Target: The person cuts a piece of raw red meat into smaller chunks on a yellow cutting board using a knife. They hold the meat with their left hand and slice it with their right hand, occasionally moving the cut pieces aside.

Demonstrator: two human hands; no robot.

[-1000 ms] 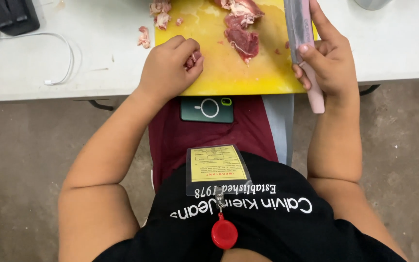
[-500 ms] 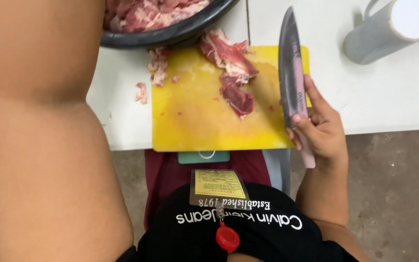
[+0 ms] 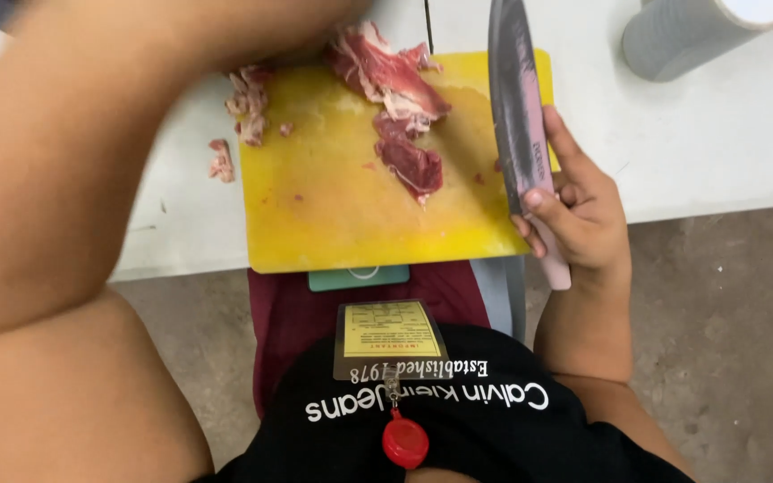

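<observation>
My left arm has swung up and across since half a second ago; it now fills the left side of the view as a large blur reaching toward the top edge, and the bowl of meat that showed there is out of frame. The left hand itself is cut off at the top, so I cannot tell whether its grip is spread or closed. A second ago that hand lay fisted on the board; I judge it has gone to the far side of the surface.

My right hand has barely moved. Its grip is wrapped tight around the pale pink handle of the knife, thumb pressed at the base of the blade. The broad, dark grey blade points away from me, lying flat over the right edge of the board, not cutting.

The meat lies on the far half of the yellow board: a long raw strip, deep red with white fat and ragged edges, running from the top edge down to a darker lump near the middle. Small scraps sit at the board's left edge and on the white surface beside it. A grey cylinder stands at the far right.
</observation>
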